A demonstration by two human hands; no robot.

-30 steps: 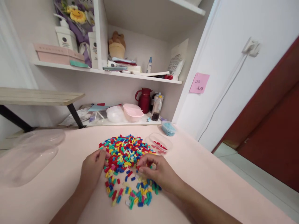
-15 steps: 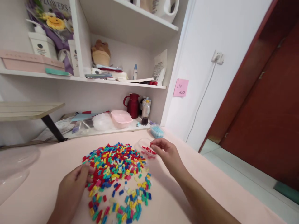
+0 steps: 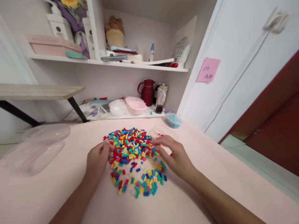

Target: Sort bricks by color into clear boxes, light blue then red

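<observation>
A heap of small coloured building bricks [image 3: 130,143] lies on the pink tabletop, with looser bricks [image 3: 149,183] spread in front of it. At the heap's left edge is my left hand [image 3: 98,158], its fingers curled together against the bricks; whatever they hold is hidden. My right hand [image 3: 176,157] reaches over the heap's right edge, thumb and fingers apart, with nothing visible between them. Behind it stands a clear shallow container [image 3: 171,130], mostly covered by the hand; a bit of red shows inside.
A lidded tub of light-blue pieces [image 3: 173,120] sits at the back right. Clear plastic containers [image 3: 46,147] lie at left. Along the back shelf are a pink box [image 3: 136,105], a red jug [image 3: 147,92] and a bottle of dark liquid [image 3: 161,101]. A small raised wooden stand [image 3: 42,91] is at far left.
My right hand has gone from the clear container with red bricks to the heap's right edge, and its pinched fingers have opened. My left hand stays at the left edge. The view has shifted.
</observation>
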